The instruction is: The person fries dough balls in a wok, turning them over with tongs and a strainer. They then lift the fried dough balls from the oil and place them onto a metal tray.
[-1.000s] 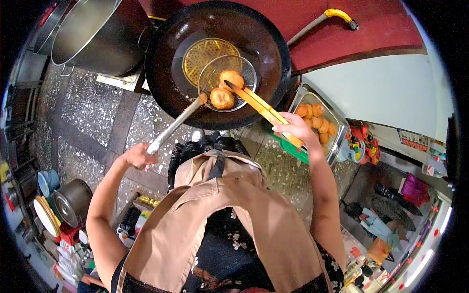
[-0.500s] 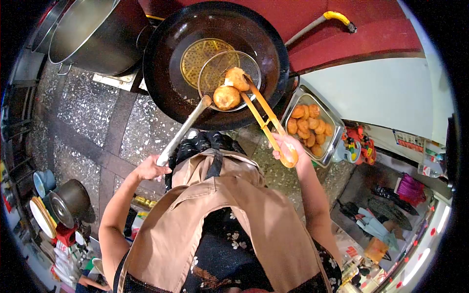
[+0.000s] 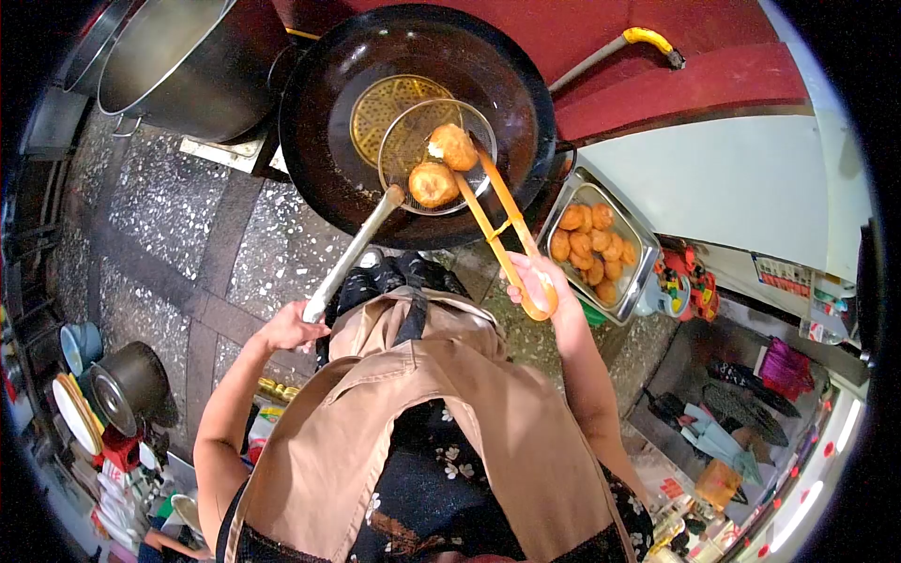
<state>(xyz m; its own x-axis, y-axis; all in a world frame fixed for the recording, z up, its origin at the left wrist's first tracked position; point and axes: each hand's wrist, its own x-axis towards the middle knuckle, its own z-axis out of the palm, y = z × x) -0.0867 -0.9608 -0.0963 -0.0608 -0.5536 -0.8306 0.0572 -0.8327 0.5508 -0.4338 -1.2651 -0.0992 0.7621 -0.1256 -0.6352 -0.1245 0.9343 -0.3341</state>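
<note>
My left hand (image 3: 293, 327) is wrapped round the handle of a wire mesh strainer (image 3: 402, 148), held over a large black wok (image 3: 314, 164). Two browned fried dough balls lie in the strainer: a lower ball (image 3: 433, 186) with a darker centre and an upper ball (image 3: 455, 145) with a pale split on its left side. My right hand (image 3: 535, 281) grips yellow-orange tongs (image 3: 505, 211) near their bent end. The tongs' arms are apart, one tip at the upper ball's right side and the other between the two balls.
A perforated golden disc (image 3: 371, 113) shows in the wok. To the right, a metal tray (image 3: 627, 308) holds several fried dough balls (image 3: 589, 244). A tall steaming pot (image 3: 202, 84) stands at upper left. A yellow-ended pipe (image 3: 601, 58) lies behind the wok; a lidded pot (image 3: 131, 385) sits lower left.
The upper ball has turned, and its pale split shows more at the left. My right hand and the tongs have shifted slightly left. My left hand has stayed on the strainer handle.
</note>
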